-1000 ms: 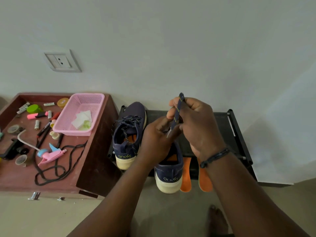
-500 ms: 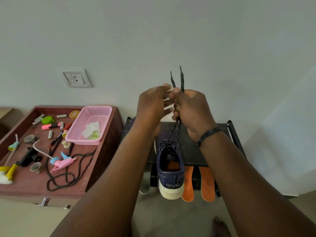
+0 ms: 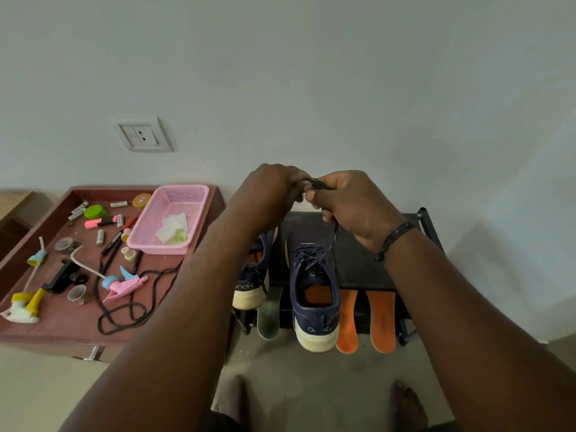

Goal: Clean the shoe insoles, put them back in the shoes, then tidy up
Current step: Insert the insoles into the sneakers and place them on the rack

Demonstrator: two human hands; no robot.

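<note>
fingers (image 3: 314, 198) of both hands are curled and bunched together over the dark shoelace (image 3: 319, 183), the left hand (image 3: 271, 194) and right hand (image 3: 352, 204) meeting knuckle to knuckle above the rack; the fingertips themselves are hidden behind the knuckles, so exactly how the lace is pinched cannot be made out. one strand runs down from the right hand to the navy sneaker (image 3: 314, 294), which sits heel-out on the black shoe rack (image 3: 361, 263) with an orange insole showing inside its opening. the second navy sneaker (image 3: 254, 275) stands just left of it, largely covered by the left forearm. two loose orange insoles (image 3: 381, 322) lie side by side just right of the laced sneaker, their ends hanging past the rack's front edge, and a grey sole-shaped piece (image 3: 268, 316) pokes out between the shoes. the rack's right part is bare dark surface up to its corner post. to the left, a reddish-brown tray-top table (image 3: 78, 325) is cut by the frame edge; on it a pink basket (image 3: 170, 219) holds white folded wipes and something pale green, with a pink spray trigger (image 3: 123, 283), a black cord (image 3: 131, 310), markers and small caps scattered about, too small to name further.
</note>
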